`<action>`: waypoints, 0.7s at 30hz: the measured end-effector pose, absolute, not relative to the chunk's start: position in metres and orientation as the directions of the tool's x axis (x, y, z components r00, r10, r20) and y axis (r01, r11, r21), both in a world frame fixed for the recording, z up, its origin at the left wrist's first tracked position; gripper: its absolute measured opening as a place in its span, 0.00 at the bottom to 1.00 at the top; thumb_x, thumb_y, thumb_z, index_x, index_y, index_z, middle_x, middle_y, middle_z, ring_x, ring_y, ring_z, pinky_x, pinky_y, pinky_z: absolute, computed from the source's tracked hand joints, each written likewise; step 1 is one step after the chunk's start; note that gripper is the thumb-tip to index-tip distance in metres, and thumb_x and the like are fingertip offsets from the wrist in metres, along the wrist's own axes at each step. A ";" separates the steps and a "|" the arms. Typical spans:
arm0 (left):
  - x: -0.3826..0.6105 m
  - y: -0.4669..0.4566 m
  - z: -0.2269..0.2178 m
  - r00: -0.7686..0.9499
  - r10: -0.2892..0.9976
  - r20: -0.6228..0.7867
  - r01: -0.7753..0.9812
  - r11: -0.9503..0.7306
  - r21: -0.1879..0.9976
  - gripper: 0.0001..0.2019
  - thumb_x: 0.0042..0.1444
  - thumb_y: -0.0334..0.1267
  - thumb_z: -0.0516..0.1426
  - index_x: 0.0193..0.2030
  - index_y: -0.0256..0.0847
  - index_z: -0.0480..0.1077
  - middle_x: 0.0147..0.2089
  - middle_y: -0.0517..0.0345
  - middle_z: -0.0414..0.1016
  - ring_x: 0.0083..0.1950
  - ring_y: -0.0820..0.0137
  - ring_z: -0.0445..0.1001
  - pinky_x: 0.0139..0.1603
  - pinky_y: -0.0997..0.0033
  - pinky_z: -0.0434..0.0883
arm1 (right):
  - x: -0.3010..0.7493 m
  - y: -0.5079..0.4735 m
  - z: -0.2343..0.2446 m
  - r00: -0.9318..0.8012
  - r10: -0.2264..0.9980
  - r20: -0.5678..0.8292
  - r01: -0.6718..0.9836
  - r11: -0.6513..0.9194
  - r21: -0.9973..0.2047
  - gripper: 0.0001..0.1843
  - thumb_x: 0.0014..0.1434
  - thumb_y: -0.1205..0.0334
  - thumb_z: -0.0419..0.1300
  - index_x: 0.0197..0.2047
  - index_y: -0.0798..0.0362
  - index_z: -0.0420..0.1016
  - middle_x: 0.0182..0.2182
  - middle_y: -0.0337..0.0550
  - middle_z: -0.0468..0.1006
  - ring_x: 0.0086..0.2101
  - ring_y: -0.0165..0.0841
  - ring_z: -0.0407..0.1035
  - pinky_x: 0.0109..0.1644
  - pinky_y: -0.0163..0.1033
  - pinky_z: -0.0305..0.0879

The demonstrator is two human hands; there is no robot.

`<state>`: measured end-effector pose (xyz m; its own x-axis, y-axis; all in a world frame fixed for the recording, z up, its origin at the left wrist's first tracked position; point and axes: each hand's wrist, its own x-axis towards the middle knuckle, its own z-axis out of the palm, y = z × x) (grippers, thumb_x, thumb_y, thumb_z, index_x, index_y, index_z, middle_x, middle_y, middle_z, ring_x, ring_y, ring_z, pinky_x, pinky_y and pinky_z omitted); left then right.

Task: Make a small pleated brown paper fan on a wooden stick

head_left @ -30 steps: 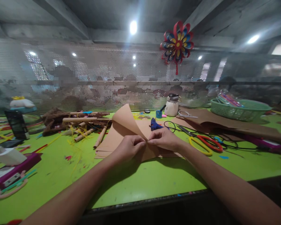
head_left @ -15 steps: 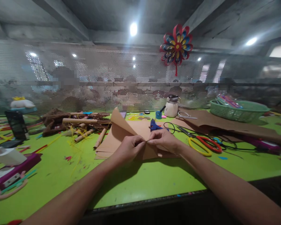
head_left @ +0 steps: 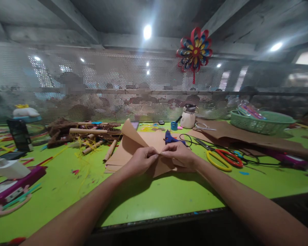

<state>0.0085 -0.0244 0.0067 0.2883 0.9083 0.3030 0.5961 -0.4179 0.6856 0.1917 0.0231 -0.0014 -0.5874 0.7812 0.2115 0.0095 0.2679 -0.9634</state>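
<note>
My left hand (head_left: 142,160) and my right hand (head_left: 178,153) meet fingertip to fingertip over a stack of brown kraft paper (head_left: 122,157). Both pinch the edge of the top sheet, whose far left corner (head_left: 133,133) curls upward. The fingers cover the exact spot they grip. Just behind my right hand lies a blue glue gun (head_left: 170,137) on the paper. To the right of that hand are scissors (head_left: 219,160) with one yellow and one red handle loop.
Paper tubes (head_left: 88,131) and yellow shreds lie left, near a dark phone (head_left: 19,135) and purple power strip (head_left: 17,184). Behind stand a blue jar (head_left: 174,125) and white bottle (head_left: 188,118). At right, a green basket (head_left: 261,123) sits by brown sheets (head_left: 246,135).
Both hands stay pinched together at nearly the same spot, with slight finger shifts. The near edge of the top sheet has shifted a little. The rest looks unchanged.
</note>
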 end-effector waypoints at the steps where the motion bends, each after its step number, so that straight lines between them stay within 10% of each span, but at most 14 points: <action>1: 0.009 -0.024 0.006 0.281 0.911 0.303 0.599 -0.413 0.686 0.12 0.53 0.41 0.50 0.31 0.35 0.71 0.27 0.58 0.70 0.29 0.72 0.65 0.27 0.77 0.60 | 0.191 0.023 -0.001 -0.583 0.787 0.201 0.007 0.253 -0.968 0.15 0.43 0.53 0.64 0.25 0.59 0.72 0.16 0.36 0.67 0.17 0.24 0.58 0.20 0.31 0.53; 21: 0.006 -0.026 0.016 0.217 0.974 -0.057 0.262 -0.002 0.965 0.10 0.43 0.41 0.59 0.25 0.36 0.65 0.18 0.64 0.64 0.20 0.78 0.60 0.23 0.77 0.58 | 0.197 0.033 0.000 -0.567 0.806 0.168 0.041 0.232 -0.972 0.19 0.41 0.49 0.65 0.19 0.58 0.68 0.14 0.33 0.61 0.18 0.22 0.50 0.22 0.32 0.44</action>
